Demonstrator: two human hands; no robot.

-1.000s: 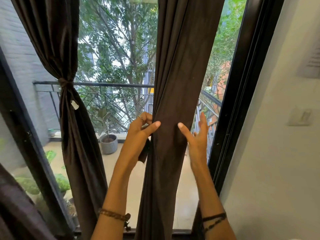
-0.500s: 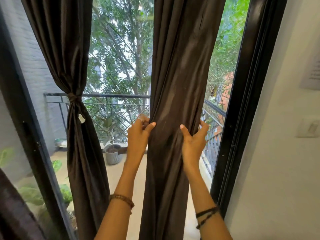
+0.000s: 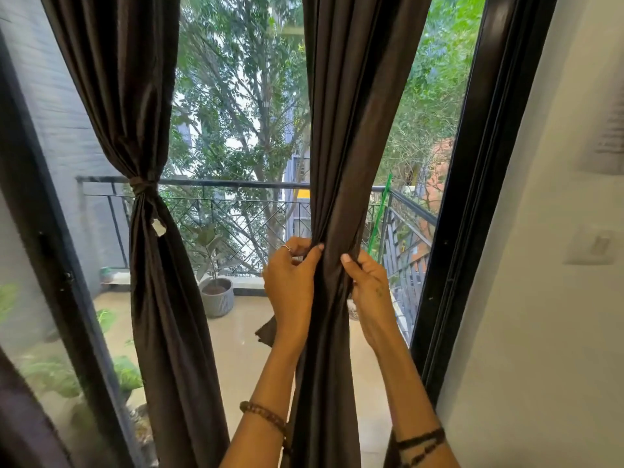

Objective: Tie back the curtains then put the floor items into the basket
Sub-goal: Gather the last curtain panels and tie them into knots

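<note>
Both hands had closed in since a second earlier, squeezing the right curtain [image 3: 341, 130] from a loose wide fall into a narrow bunch at railing height. Left hand [image 3: 293, 285] gripped the bunch's left edge, thumb across the front and fingers curled behind, a ring on one finger; a dark strip of fabric [image 3: 268, 331] hung below that hand. Right hand [image 3: 368, 288] clenched the right edge of the same bunch, thumb tip pressed into the folds. Between the two hands only a slim column of cloth remained.

To the left, the left curtain [image 3: 135, 96] hung already gathered by its tie [image 3: 141, 188], with a small white tag [image 3: 158, 228] just below the knot. Open glass lay between the two curtains, showing the balcony railing [image 3: 236, 184] and a potted plant [image 3: 216, 295] on the balcony floor. Right of the held curtain, a narrow strip of glass ran up to the black window frame [image 3: 472, 163], beside the white wall [image 3: 540, 298].
</note>
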